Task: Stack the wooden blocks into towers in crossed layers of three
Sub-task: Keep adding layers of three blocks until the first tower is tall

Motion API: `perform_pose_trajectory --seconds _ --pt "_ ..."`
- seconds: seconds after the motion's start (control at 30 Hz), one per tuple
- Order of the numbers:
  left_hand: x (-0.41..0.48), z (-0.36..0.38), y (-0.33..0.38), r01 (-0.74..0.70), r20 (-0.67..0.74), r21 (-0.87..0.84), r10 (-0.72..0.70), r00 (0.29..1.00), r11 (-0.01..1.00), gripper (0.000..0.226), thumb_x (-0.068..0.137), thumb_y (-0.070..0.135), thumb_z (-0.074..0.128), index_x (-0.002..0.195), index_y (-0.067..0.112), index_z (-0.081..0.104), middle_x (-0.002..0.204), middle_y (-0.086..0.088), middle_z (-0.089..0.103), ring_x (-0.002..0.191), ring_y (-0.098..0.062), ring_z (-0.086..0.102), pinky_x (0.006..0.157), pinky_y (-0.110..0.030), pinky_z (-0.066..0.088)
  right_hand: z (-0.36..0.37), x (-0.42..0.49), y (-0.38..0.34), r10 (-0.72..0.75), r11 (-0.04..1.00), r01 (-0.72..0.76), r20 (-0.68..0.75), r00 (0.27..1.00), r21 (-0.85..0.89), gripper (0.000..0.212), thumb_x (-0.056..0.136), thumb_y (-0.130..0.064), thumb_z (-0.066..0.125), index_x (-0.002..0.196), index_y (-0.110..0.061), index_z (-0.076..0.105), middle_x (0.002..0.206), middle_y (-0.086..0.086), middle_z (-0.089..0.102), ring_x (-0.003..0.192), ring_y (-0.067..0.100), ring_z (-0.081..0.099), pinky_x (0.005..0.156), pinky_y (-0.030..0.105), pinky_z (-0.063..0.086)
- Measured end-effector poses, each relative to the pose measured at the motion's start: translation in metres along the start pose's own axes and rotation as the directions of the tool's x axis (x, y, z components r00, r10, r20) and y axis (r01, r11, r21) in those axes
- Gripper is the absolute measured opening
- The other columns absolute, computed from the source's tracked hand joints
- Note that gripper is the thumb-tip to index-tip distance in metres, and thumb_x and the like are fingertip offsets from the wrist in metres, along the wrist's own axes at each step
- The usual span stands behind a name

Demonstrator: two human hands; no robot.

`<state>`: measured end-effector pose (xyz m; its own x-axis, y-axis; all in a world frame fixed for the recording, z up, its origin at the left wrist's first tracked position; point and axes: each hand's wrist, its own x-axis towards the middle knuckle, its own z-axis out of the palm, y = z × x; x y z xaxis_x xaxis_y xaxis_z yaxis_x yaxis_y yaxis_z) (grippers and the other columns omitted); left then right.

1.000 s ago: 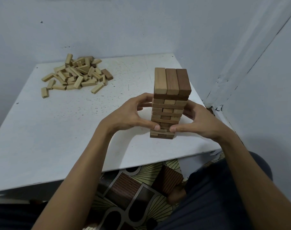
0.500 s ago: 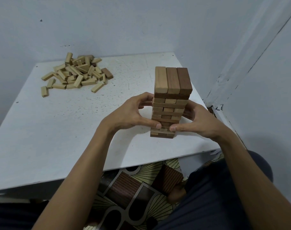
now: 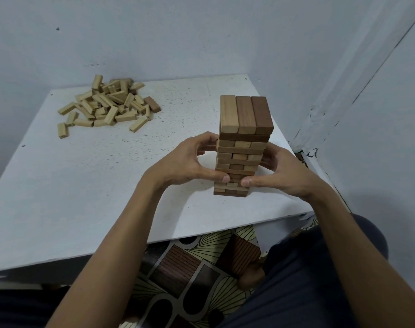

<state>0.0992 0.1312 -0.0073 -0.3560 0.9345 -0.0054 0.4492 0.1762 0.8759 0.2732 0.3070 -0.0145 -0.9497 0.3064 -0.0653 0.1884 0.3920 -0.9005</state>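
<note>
The tower (image 3: pixel 243 147) stands near the worktop's (image 3: pixel 107 185) right front edge. The left hand (image 3: pixel 185 164) and right hand (image 3: pixel 279 176) are cupped round its lower half, thumbs pressing the near face. An uneven squeeze could push a lower layer askew and topple the stack, and a jerky release risks the same. The loose blocks (image 3: pixel 107 105) lie well apart, far left.

Soft, even, rather dim light casts faint shadows; wide-angle bending shows at the edges, focus sharp.
</note>
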Motion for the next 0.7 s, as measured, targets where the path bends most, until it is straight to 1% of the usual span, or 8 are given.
perform_pose_trajectory --seconds 0.13,0.33,0.4,0.47,0.6,0.7 --pt "-0.0001 0.0007 -0.0002 -0.003 -0.001 0.002 0.003 1.0 1.0 0.078 0.061 0.046 0.085 0.129 0.021 0.056 0.127 0.011 0.064 0.122 -0.004 0.056 0.112 -0.047 0.038 0.0002 -0.0001 0.0002 0.001 1.0 -0.001 0.002 1.0 0.007 0.067 0.065 -0.032 0.084 0.126 -0.026 0.056 0.12 -0.018 0.066 0.119 0.0 0.058 0.109 0.031 0.04" --pt "0.0 0.0015 0.0004 -0.011 -0.006 0.01 0.011 1.0 1.0 0.078 0.06 0.046 0.084 0.128 0.02 0.056 0.125 0.01 0.064 0.121 -0.004 0.056 0.112 -0.045 0.04 0.001 -0.0002 -0.0001 0.004 1.0 -0.004 0.009 1.0 0.015 0.062 0.065 -0.031 0.084 0.121 -0.033 0.056 0.117 -0.026 0.065 0.117 -0.004 0.058 0.102 0.02 0.04" --pt "0.0003 0.0014 0.0 -0.01 -0.007 0.014 0.01 1.0 1.0 0.078 0.061 0.046 0.084 0.128 0.02 0.056 0.126 0.01 0.064 0.122 -0.005 0.056 0.112 -0.046 0.039 0.0007 -0.0004 -0.0003 0.004 1.0 -0.004 0.009 1.0 0.017 0.063 0.065 -0.031 0.084 0.121 -0.032 0.056 0.117 -0.026 0.065 0.117 -0.004 0.058 0.103 0.022 0.04" --pt "0.0003 0.0009 -0.0003 -0.005 -0.006 0.018 0.005 1.0 1.0 0.078 0.06 0.047 0.085 0.129 0.022 0.056 0.126 0.01 0.064 0.123 -0.006 0.056 0.112 -0.047 0.038 0.0009 -0.001 -0.0007 0.003 1.0 -0.003 0.007 1.0 0.017 0.064 0.065 -0.032 0.084 0.122 -0.031 0.056 0.118 -0.024 0.065 0.118 -0.003 0.057 0.106 0.026 0.04" --pt "0.0001 0.0012 -0.0011 0.003 -0.003 0.012 -0.003 1.0 1.0 0.078 0.06 0.046 0.087 0.128 0.022 0.057 0.126 0.01 0.064 0.122 -0.006 0.057 0.112 -0.047 0.039 0.0026 -0.0027 -0.0015 -0.001 1.0 0.001 0.01 1.0 0.026 0.063 0.065 -0.03 0.084 0.122 -0.031 0.057 0.118 -0.025 0.066 0.118 -0.003 0.057 0.105 0.024 0.04" --pt "0.0005 0.0023 -0.0025 0.008 -0.008 0.011 -0.008 1.0 1.0 0.077 0.061 0.045 0.087 0.128 0.022 0.057 0.125 0.012 0.065 0.121 -0.005 0.057 0.112 -0.047 0.039 0.0028 -0.0022 -0.0007 -0.003 1.0 0.002 0.011 1.0 0.027 0.063 0.065 -0.031 0.084 0.122 -0.031 0.057 0.118 -0.024 0.066 0.119 -0.003 0.057 0.108 0.027 0.04"
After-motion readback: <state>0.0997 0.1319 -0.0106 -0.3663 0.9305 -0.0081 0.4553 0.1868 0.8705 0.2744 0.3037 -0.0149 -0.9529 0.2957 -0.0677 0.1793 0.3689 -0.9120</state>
